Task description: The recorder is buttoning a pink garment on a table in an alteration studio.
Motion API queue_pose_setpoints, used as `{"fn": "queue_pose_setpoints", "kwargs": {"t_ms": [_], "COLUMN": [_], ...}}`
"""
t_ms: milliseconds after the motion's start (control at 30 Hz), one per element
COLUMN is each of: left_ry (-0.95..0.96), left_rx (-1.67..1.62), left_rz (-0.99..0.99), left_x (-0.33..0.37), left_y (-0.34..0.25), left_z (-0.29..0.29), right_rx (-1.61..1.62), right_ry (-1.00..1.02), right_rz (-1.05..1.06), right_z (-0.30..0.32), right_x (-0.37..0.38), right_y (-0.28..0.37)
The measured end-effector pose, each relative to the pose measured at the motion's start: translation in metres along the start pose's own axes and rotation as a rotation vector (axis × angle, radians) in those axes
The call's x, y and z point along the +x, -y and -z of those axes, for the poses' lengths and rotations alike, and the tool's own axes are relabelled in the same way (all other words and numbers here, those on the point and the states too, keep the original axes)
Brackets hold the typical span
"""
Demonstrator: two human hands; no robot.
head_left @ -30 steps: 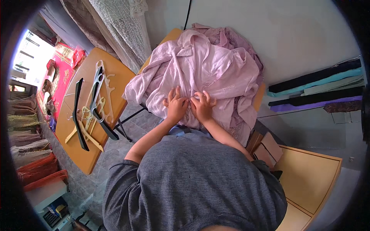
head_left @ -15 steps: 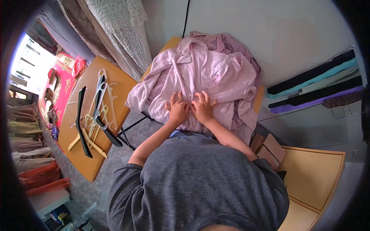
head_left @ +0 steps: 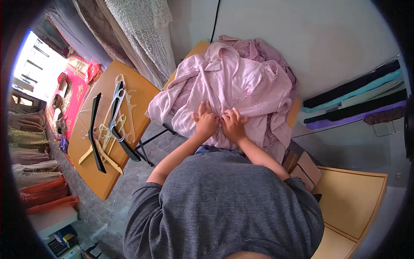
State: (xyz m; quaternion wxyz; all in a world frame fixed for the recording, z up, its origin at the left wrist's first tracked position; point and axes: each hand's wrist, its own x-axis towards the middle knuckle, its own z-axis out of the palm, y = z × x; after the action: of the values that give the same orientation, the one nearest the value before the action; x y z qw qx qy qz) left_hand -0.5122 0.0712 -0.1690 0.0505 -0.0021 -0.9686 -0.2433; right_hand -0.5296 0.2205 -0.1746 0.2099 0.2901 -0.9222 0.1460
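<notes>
A pale pink satin garment (head_left: pixel 250 82) lies heaped over a table, its near part hanging toward my body. My left hand (head_left: pixel 207 123) and my right hand (head_left: pixel 233 125) are side by side on its front, thumbs and index fingers pinched at the cloth along a vertical edge. The other fingers of both hands are raised and spread. Whatever small fastening or fold sits between the fingertips is too small to make out. Behind the satin bunches a darker mauve lace cloth (head_left: pixel 263 49).
To the left, an orange-brown table (head_left: pixel 142 93) bears several hangers (head_left: pixel 98 134), black, clear and cream. White lace fabric (head_left: pixel 146 39) hangs beyond it. Folded cloths (head_left: pixel 353 93) hang on a rail along the right wall. A yellow cabinet (head_left: pixel 351 200) stands at the lower right.
The whole view has shifted slightly, so the scene sits a little further right. Both hands stay pinched at the pink garment, with small finger movements.
</notes>
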Motion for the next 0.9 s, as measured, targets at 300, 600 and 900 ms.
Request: {"fn": "queue_pose_setpoints", "kwargs": {"t_ms": [300,600,900], "left_ry": [0.024,0.109,0.058], "left_rx": [-0.310,-0.571,-0.399], "left_rz": [0.061,0.172,0.095], "left_x": [-0.003,-0.001,-0.010], "left_y": [-0.007,-0.006,-0.016], "left_z": [0.011,0.021,0.025], "right_rx": [0.169,0.312,0.623], "right_ry": [-0.114,-0.205,-0.199], "right_rz": [-0.080,-0.199,-0.496], "right_z": [0.009,0.033,0.022], "right_x": [-0.004,0.010,0.007], "right_y": [0.000,0.014,0.020]}}
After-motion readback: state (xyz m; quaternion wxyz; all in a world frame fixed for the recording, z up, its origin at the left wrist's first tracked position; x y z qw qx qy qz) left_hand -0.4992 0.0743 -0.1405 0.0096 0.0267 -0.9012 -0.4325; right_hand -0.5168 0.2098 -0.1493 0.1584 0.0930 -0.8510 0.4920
